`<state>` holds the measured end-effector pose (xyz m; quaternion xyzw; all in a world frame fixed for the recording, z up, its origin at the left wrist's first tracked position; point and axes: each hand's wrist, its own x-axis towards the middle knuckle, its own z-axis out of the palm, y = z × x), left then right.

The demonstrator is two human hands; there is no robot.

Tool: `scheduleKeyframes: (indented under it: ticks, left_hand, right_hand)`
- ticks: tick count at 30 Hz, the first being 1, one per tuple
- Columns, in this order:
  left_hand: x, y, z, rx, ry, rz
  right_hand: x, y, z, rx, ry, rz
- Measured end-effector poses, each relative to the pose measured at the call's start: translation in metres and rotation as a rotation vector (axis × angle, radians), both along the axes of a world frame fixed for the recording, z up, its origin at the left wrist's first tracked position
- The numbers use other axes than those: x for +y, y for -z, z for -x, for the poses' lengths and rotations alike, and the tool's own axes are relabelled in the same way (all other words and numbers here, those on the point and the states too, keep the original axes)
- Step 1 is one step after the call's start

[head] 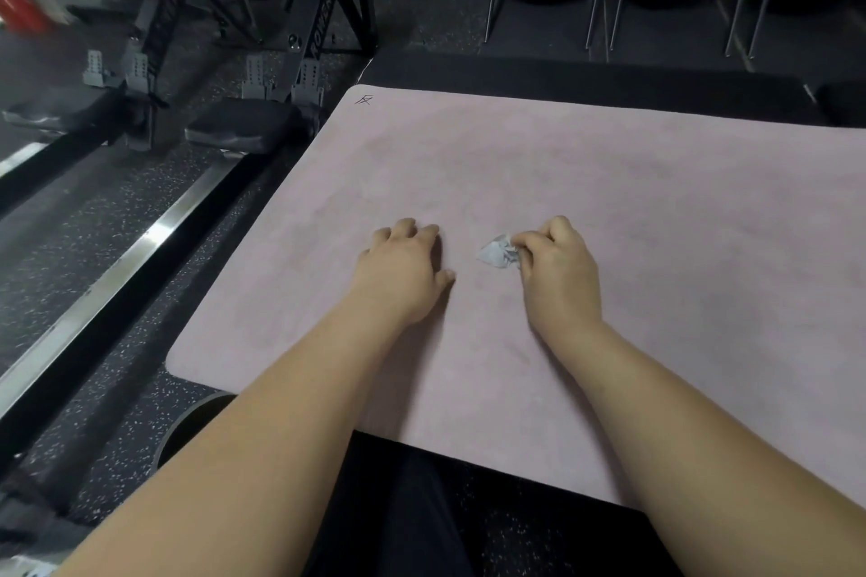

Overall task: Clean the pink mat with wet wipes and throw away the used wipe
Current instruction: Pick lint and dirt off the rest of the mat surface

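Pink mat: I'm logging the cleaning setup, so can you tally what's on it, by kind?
Wipe: 1, crumpled, pinched by the right hand
Hands: 2, left hand and right hand
Total: 3

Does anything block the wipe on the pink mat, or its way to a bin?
Nothing visible does. The right hand pinches the crumpled wipe on the pink mat; only the left hand rests on the mat, to its left and apart. No bin is in view, so that route cannot be judged.
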<state>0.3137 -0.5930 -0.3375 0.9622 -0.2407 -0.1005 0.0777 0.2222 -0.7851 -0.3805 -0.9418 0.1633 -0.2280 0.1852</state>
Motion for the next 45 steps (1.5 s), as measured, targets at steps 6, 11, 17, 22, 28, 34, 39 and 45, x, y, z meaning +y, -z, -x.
scheduleKeyframes:
  ticks: [6,11,17,22,28,34,39,45]
  left_hand:
    - [-0.015,0.001,-0.02,0.056,-0.001,-0.154]
    - [-0.018,0.001,-0.02,0.044,-0.002,-0.192]
    - [-0.016,0.002,-0.02,0.016,0.026,-0.202]
    - [-0.017,0.002,-0.021,0.051,-0.008,-0.18]
    - [-0.015,0.003,-0.019,0.022,-0.009,-0.165]
    - [-0.012,0.006,-0.02,-0.023,0.019,-0.179]
    - [-0.013,0.002,-0.02,0.012,0.004,-0.2]
    - [-0.013,0.0,-0.019,0.012,-0.002,-0.183]
  right_hand:
    - [0.005,-0.001,-0.007,0.11,-0.026,0.092]
    - [0.012,-0.008,-0.01,0.071,0.002,-0.034]
    - [0.032,-0.008,-0.006,0.075,-0.361,0.074]
    - [-0.027,-0.016,-0.038,0.097,-0.089,0.09]
    - [0.005,-0.021,-0.046,0.126,0.017,-0.05]
    - [0.034,-0.009,-0.028,0.052,-0.322,0.011]
    - [-0.015,-0.007,-0.062,0.085,-0.17,0.185]
    - [-0.031,-0.013,-0.08,0.122,0.085,0.04]
